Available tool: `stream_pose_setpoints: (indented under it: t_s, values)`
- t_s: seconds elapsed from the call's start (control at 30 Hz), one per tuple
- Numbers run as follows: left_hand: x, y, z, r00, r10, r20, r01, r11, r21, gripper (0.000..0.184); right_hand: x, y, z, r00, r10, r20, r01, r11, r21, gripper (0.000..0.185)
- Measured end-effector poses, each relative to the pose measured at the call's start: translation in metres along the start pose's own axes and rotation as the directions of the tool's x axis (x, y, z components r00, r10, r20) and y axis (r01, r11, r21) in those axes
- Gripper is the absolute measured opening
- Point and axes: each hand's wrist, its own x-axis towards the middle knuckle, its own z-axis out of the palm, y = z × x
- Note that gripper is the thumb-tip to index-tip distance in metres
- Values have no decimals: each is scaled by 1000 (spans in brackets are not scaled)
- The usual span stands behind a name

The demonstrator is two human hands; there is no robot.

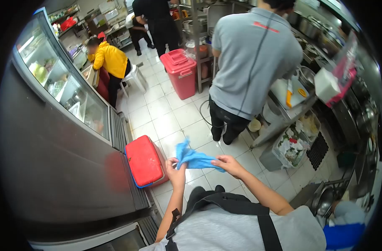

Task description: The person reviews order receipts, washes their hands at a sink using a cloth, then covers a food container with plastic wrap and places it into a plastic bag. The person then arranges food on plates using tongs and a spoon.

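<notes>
A thin, crumpled blue disposable glove [196, 160] is stretched between my two hands in front of my waist. My left hand [175, 170] pinches its left end, where part of the glove sticks up loosely. The other end is gripped between the thumb and fingers of my right hand [228, 164]. Both hands are bare, and the glove hangs in the air above the tiled floor [157, 109].
To my left stand a glass-door fridge [80, 109] and a red-lidded cooler box [144, 161]. A person in a grey shirt [254, 58] works ahead at a counter. A red bin [180, 77] stands farther off; a full waste bin [279, 154] is at right.
</notes>
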Motion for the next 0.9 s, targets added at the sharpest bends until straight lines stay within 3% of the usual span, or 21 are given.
stream_pose_setpoints:
  t_s: [0.1, 0.13, 0.17, 0.2, 0.27, 0.4, 0.5, 0.6, 0.67, 0.7, 0.77, 0.8, 0.83, 0.87, 0.9]
  values:
    - [42, -5, 11, 948, -254, -190, 239, 966, -102, 35, 79, -50, 44, 963, -187, 193, 146, 967, 207, 34]
    - [51, 10, 11, 829, -557, -43, 507, 783, -361, 48, 104, -68, 56, 934, -75, 350, -9, 972, 233, 36]
    - [67, 3, 5, 765, -589, 261, 623, 571, -535, 51, 130, -83, 66, 867, 29, 497, -166, 958, 235, 38]
    - [83, -5, 0, 690, -570, 446, 705, 391, -591, 52, 168, -76, 78, 729, 60, 682, -403, 843, 356, 37]
    - [118, -13, -7, 641, -521, 563, 741, 230, -630, 52, 239, -42, 100, 371, -68, 926, -825, 433, 363, 37]
    - [217, -24, -27, 683, -534, 499, 700, 284, -655, 53, 330, -51, 106, 328, -85, 941, -905, 257, 339, 37]
    - [292, -24, -41, 706, -529, 471, 688, 350, -636, 54, 387, -70, 112, 403, -24, 915, -782, 510, 358, 40]
    - [374, -19, -55, 739, -436, 513, 669, 387, -635, 55, 450, -87, 97, 552, 28, 833, -619, 684, 387, 47]
    - [432, -22, -67, 772, -261, 579, 635, 291, -716, 49, 483, -99, 86, 802, 60, 594, -417, 768, 486, 49]
    - [463, -14, -70, 773, -207, 600, 616, 469, -633, 49, 500, -108, 81, 889, 60, 453, -308, 812, 496, 51]
    - [524, 0, -77, 764, -104, 637, 464, 775, -430, 51, 538, -133, 71, 915, 72, 396, -349, 633, 691, 54]
    - [552, -8, -72, 741, -157, 653, 511, 762, -397, 57, 563, -146, 69, 921, 87, 380, -365, 533, 763, 56]
    - [579, -17, -57, 708, -129, 694, 605, 618, -503, 54, 590, -155, 71, 920, 66, 385, -362, 514, 778, 58]
    - [600, -24, -35, 679, -86, 729, 679, 449, -580, 52, 617, -164, 75, 920, 45, 390, -360, 493, 792, 60]
    - [611, -88, -8, 686, -126, 717, 728, 146, -670, 47, 645, -173, 82, 918, 24, 395, -360, 468, 807, 63]
